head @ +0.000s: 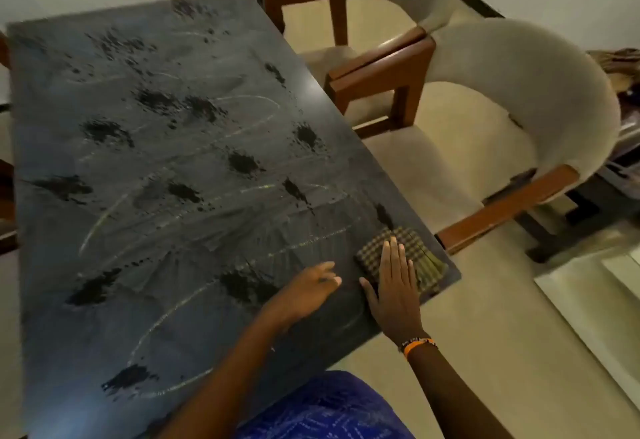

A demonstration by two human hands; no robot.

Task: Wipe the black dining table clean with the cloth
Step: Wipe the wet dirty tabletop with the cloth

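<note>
R hand (393, 286) flat, fingers spread, L hand (308, 288) palm down

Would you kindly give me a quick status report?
Right hand flat on cloth, table near corner. Left hand resting bare on table. Wet splotches everywhere. Nothing blocking.

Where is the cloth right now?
The cloth lies folded on the near right corner of the black table, flat under the right hand, with the left hand resting on the table just beside it.

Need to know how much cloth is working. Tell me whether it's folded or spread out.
Folded. The checked cloth lies as a compact pad near the table corner, layered edges showing at one end, the right hand flat on it.
</note>
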